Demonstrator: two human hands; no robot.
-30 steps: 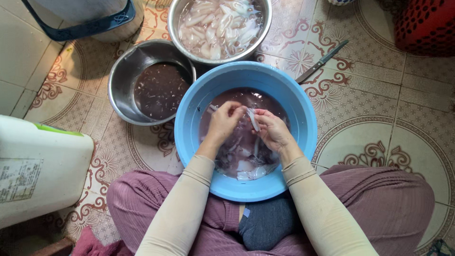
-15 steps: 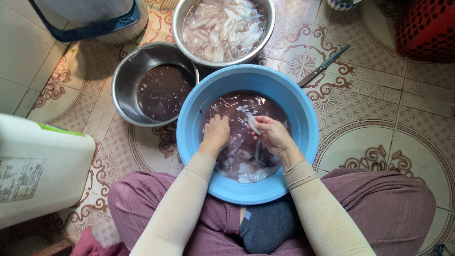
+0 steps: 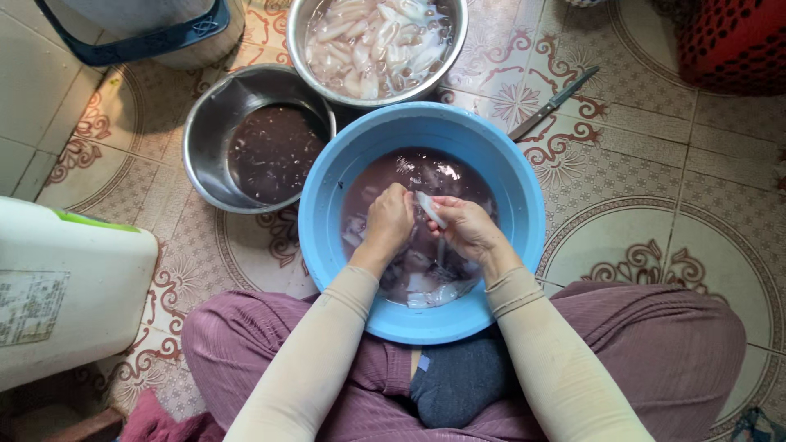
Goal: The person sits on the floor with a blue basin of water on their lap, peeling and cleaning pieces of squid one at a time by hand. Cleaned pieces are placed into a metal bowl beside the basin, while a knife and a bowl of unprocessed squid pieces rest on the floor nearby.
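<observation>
Both hands, left hand (image 3: 389, 219) & right hand (image 3: 465, 229), pinch a pale squid piece (image 3: 431, 209) over the blue basin (image 3: 524, 205) of dark water on the floor btwn the knees, prob. so drips fall back in.

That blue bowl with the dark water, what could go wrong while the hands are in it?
The blue bowl holds murky water, so the slippery pale piece between the left hand and right hand might slip and splash the purple trousers. The knife lies loose on the floor tiles nearby; a blind reach could meet its blade.
</observation>
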